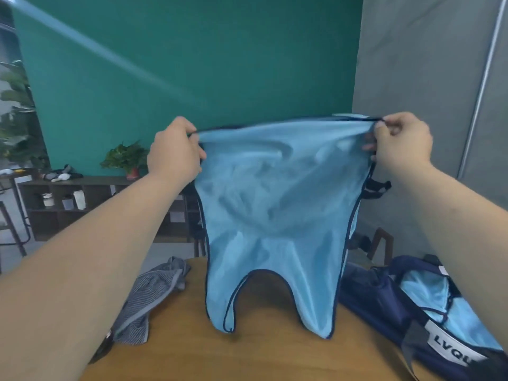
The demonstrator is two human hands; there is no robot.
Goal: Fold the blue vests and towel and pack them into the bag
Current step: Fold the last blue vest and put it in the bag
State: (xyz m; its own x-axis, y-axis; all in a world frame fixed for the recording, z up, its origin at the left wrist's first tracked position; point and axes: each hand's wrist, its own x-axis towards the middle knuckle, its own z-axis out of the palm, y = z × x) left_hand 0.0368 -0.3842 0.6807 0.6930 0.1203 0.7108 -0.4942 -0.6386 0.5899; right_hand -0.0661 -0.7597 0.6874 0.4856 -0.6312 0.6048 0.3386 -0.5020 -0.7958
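A light blue vest (277, 215) with dark trim hangs upside down in the air, spread wide over the wooden table (247, 356). My left hand (174, 151) grips its upper left corner and my right hand (398, 141) pinches its upper right corner. The vest's two shoulder straps dangle down and touch the tabletop. A grey striped towel (149, 298) lies crumpled on the table at the left. A navy bag (384, 298) lies open at the right, with light blue fabric (428, 295) inside it.
Behind the table stands a dark shelf unit (90, 204) with cups and a potted plant (126, 158), in front of a green wall. A grey curtain hangs at the right. A chair back (382, 243) shows past the table's far right edge.
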